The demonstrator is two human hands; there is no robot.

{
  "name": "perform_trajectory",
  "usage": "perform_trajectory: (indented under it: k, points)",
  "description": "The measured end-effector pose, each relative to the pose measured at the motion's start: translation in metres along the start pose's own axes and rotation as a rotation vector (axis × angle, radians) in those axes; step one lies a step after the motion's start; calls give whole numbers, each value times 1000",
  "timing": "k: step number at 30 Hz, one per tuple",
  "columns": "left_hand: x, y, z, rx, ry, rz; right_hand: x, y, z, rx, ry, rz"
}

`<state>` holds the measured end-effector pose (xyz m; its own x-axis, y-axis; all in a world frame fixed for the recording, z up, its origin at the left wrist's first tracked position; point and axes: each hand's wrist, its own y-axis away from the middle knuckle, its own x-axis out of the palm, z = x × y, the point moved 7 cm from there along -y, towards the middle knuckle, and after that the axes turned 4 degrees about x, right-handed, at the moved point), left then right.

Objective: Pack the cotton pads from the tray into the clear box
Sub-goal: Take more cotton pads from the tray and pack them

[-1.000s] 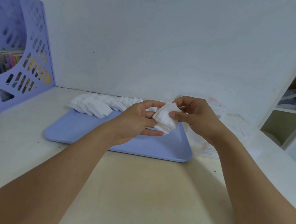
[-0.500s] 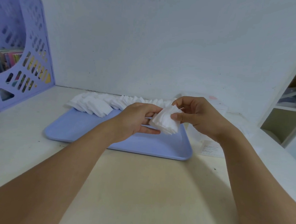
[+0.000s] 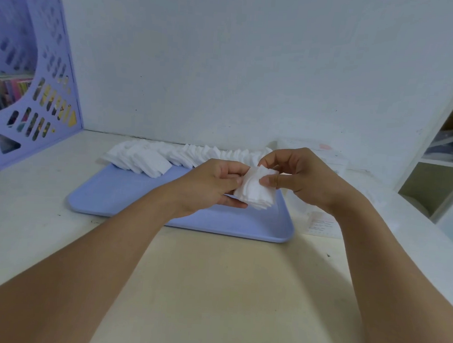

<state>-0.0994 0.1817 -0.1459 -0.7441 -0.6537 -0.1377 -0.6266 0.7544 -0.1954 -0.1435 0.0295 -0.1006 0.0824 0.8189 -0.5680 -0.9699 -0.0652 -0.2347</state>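
Observation:
A small stack of white square cotton pads (image 3: pixel 256 193) is held above the right part of the blue tray (image 3: pixel 127 191). My left hand (image 3: pixel 208 183) grips the stack from the left, thumb under it. My right hand (image 3: pixel 295 173) pinches its upper right side between thumb and fingers. A long row of more cotton pads (image 3: pixel 151 158) lies along the tray's far edge. The clear box (image 3: pixel 328 162) stands to the right behind my right hand, mostly hidden and hard to make out.
A purple perforated file holder (image 3: pixel 38 83) with books stands at the far left. A printed paper slip (image 3: pixel 320 226) lies right of the tray. A shelf unit (image 3: pixel 446 160) rises at the right. The wall is close behind the tray.
Both hands have kept the stack between them and squared it up; it has turned a little and sits slightly higher over the tray.

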Motion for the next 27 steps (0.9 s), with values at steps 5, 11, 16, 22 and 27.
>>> perform_trajectory:
  k: [5,11,16,22,27]
  points:
    - [1,0,-2,17,-11,-15,3,-3,-2,-20,13,-14]
    - [-5,-2,-1,11,55,-93,1,-3,-2,-31,-64,-45]
    - [-13,-3,2,-17,151,-216,-3,0,5,-78,-108,-87]
    - [-16,-2,3,-38,167,-255,-10,5,13,-103,-272,-71]
    - [-7,0,0,-30,191,-141,5,-5,6,-82,-141,-62]
